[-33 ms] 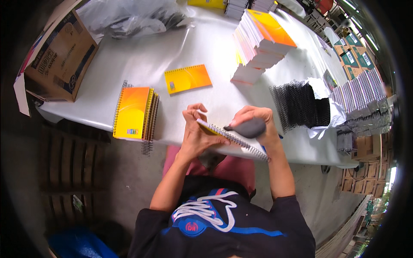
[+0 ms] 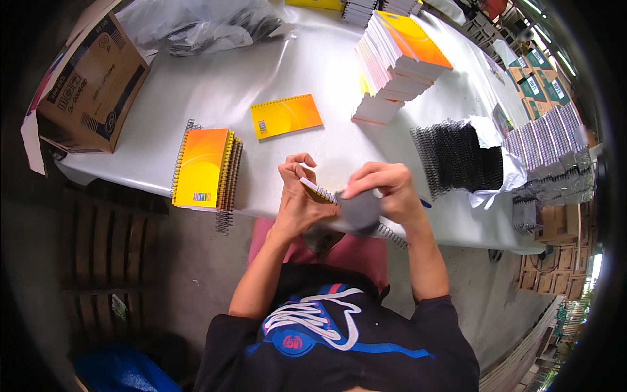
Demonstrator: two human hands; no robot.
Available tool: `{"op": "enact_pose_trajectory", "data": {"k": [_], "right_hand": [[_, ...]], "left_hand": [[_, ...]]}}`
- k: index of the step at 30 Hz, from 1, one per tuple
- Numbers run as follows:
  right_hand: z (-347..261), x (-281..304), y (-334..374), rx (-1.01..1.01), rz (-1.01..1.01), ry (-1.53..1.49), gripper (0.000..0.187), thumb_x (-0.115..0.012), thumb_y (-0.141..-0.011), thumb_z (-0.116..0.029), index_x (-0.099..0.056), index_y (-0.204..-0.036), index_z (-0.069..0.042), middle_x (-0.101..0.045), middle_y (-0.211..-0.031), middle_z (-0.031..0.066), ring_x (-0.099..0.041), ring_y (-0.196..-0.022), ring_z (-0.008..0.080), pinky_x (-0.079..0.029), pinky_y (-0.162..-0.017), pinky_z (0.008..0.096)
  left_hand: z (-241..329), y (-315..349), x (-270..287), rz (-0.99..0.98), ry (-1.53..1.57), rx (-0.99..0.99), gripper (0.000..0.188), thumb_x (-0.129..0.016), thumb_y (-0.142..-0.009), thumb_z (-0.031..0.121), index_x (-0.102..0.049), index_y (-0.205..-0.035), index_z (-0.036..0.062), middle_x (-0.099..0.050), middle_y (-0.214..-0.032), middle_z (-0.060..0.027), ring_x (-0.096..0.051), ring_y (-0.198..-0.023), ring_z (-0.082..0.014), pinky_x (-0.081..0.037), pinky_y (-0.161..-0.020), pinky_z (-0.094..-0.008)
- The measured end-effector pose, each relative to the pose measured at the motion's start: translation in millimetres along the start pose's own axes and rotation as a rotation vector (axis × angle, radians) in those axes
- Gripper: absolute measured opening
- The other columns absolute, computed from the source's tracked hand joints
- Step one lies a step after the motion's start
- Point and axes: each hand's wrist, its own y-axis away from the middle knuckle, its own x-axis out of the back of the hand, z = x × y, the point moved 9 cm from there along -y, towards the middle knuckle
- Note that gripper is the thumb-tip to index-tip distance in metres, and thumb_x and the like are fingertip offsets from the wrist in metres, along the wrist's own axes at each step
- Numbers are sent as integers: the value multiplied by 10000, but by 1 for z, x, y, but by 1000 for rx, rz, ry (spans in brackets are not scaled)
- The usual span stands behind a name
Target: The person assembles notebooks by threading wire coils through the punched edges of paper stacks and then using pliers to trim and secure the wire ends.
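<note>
My left hand (image 2: 297, 202) is closed round a small notebook (image 2: 313, 190) at the table's near edge, tilted with its bound edge up. A dark wire coil (image 2: 394, 236) runs along that edge and extends toward the lower right. My right hand (image 2: 386, 187) grips a rounded dark grey object (image 2: 361, 213), smeared by motion, at the coil; its kind cannot be made out. It hides the middle of the coil and part of the notebook. Beyond my hands lies a single yellow-orange notebook (image 2: 287, 117). To the left is a pile of spiral-bound notebooks (image 2: 201, 166).
A tall stack of orange-covered page blocks (image 2: 408, 59) stands at the far right. Black wire coils (image 2: 457, 159) lie on white wrapping to the right, beside stacked bound books (image 2: 545, 140). An open cardboard box (image 2: 95, 85) and clear plastic bags (image 2: 202, 26) occupy the far left.
The dark grey object has swung down and slightly left over the coil, and my right fingers have shifted with it. My left hand keeps its hold on the notebook.
</note>
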Motion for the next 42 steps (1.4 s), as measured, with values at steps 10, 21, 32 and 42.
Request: {"op": "enact_pose_trajectory", "data": {"k": [10, 21, 32, 42], "right_hand": [[38, 14, -3, -247, 124, 538, 185, -625, -669, 11, -718, -824, -28, -658, -752, 92, -654, -690, 255, -522, -679, 278], [32, 46, 130, -465, 225, 1312, 548, -621, -839, -330, -473, -1321, -114, -525, -1196, 159, -457, -1161, 344, -333, -994, 465], [-73, -7, 69, -163, 386, 904, 339, -648, -837, -316, -642, -1151, -186, -571, -1070, 65, -523, -1003, 253, -346, -900, 403], [-76, -17, 62, -259, 309, 780, 318, -641, -845, -309, -644, -1139, -188, -583, -992, 70, -560, -920, 243, -398, -819, 392]], "left_hand": [[22, -3, -7, -40, -71, -100, 944, -939, -429, 326, -194, -967, 111, -318, -999, -101, -353, -914, -195, -380, -781, -314], [11, 9, 16, 144, 359, 230, 154, -729, -803, 91, -608, -875, 28, -580, -779, 6, -479, -680, -58, -407, -613, -207], [88, 19, 12, 276, -205, -384, 689, -769, -718, 5, -401, -1299, 14, -681, -891, -104, -555, -696, -139, -482, -592, -247], [114, 28, 3, 222, -266, -489, 965, -697, -711, -105, -76, -1441, 12, -674, -966, -122, -538, -774, -153, -457, -610, -232]]}}
